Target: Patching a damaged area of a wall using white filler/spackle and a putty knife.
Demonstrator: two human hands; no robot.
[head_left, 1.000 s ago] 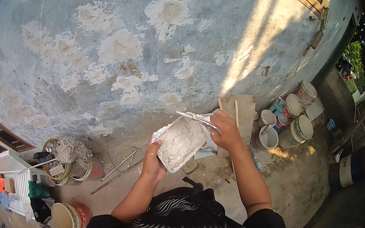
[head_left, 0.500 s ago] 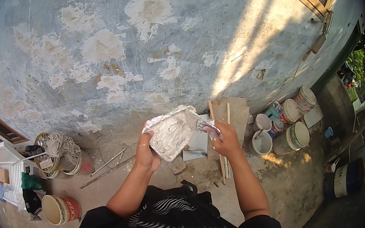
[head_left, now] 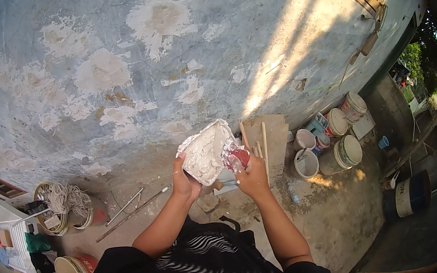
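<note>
Faces a blue-grey wall (head_left: 231, 39), blotched with pale patches (head_left: 159, 21), beyond the tub (head_left: 186, 144). Has an open stretch of concrete floor (head_left: 334, 221) to the tub's right, edged by a pale-banded dark drum (head_left: 412, 194) and, nearer, buckets (head_left: 350, 150). Grips the tub at its lower left in the left hand (head_left: 185, 183), above the floor. Shows a crusted white rim and off-white paste (head_left: 206, 148), thick and ridged, spread across the tub. Has the right hand (head_left: 253, 178) closed around a red, paste-smeared tool (head_left: 235, 157) at the tub's right edge; cannot tell about contact there.
</note>
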